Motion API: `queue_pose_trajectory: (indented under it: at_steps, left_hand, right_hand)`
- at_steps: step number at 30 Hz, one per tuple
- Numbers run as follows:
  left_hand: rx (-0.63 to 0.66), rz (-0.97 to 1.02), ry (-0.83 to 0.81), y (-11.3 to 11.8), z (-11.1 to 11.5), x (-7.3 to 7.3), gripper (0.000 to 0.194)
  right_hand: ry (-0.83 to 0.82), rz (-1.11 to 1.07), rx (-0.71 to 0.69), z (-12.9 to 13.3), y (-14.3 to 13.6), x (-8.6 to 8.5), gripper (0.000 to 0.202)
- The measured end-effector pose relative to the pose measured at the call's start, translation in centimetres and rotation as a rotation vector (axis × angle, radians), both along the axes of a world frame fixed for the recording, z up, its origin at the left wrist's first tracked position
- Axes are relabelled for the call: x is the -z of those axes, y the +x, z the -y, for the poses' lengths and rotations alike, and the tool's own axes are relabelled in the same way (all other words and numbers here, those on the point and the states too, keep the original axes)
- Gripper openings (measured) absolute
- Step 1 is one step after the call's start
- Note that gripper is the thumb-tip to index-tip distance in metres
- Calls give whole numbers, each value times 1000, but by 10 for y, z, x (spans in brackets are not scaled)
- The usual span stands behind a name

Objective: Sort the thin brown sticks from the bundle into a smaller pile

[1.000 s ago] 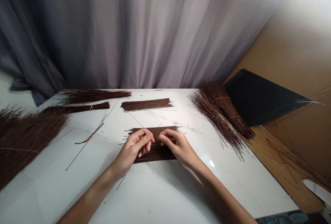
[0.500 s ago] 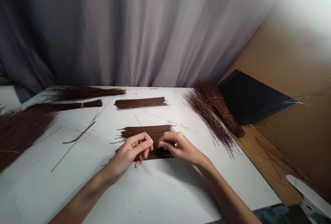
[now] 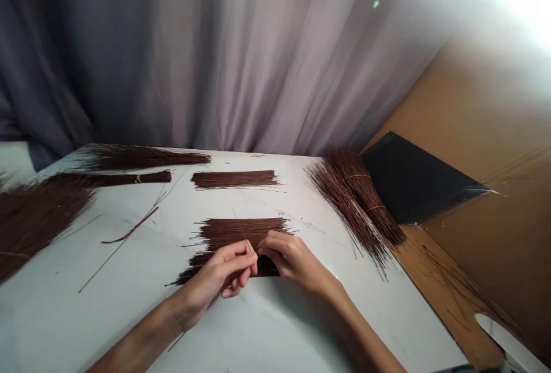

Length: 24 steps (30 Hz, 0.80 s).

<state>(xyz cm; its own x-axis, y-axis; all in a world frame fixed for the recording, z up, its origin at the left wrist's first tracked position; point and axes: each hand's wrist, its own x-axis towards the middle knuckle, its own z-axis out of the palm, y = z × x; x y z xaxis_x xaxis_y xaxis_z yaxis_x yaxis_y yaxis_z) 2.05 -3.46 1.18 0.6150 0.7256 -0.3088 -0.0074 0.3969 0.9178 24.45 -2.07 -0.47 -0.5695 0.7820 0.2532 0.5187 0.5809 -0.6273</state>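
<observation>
Twigs lie in a flat, roughly sideways spread in front of you on the white table, their left ends ragged and its near edge partly hidden under your hands. Beyond the table hangs the grey curtain. A large bushy heap fills the left side, banded bundles slant across the right corner, and a neater stack lies just past your spread.

Your left hand and right hand meet over the spread, fingertips almost touching. Your left thumb and forefinger pinch a thin twig that sticks up and away from you. A darker stem runs out below the left wrist; you cannot tell whether it is the same piece. Your right fingers are curled in toward the thumb, but what they grip, if anything, cannot be told.

For this delicate handling, keep the left pinch light yet steady, since so slim a stem would probably bend or snap under a hard squeeze. Work with the right fingertips close beside that pinch, so the short length between them stays controlled. Lift both wrists slightly clear, or your sleeveless forearms may drag the ragged ends out of line.
</observation>
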Motion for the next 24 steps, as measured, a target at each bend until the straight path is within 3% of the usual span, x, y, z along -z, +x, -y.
queue_pose_trajectory:
  at_steps: [3, 4, 7, 10, 14, 17, 20, 24]
  left_hand:
    - [131, -65, 63, 2, 2, 10, 32]
    - [107, -126, 135, 1, -1, 13, 34]
    - [-139, -245, 268, -6, -12, 17, 38]
    - [-179, -150, 131, -11, -17, 5, 37]
    - [-71, -29, -25, -12, -12, -15, 37]
    - [-4, -12, -55, -13, -10, -18, 36]
    - [-2, -81, 18, -15, -11, -13, 38]
    - [-64, -198, 233, -16, -14, -4, 40]
  right_hand:
    - [28, -90, -6, -4, 5, -14, 23]
    - [46, -115, 2, -2, 5, -18, 23]
    - [30, -134, -3, 8, 3, -20, 24]
    - [-60, -87, -25, 13, 1, -11, 25]
    - [-71, -99, 90, 8, 3, -4, 27]
    - [-43, -99, 109, 4, 7, -5, 23]
    - [63, -37, 128, 4, 8, -5, 20]
    - [199, 35, 132, 6, 7, -5, 22]
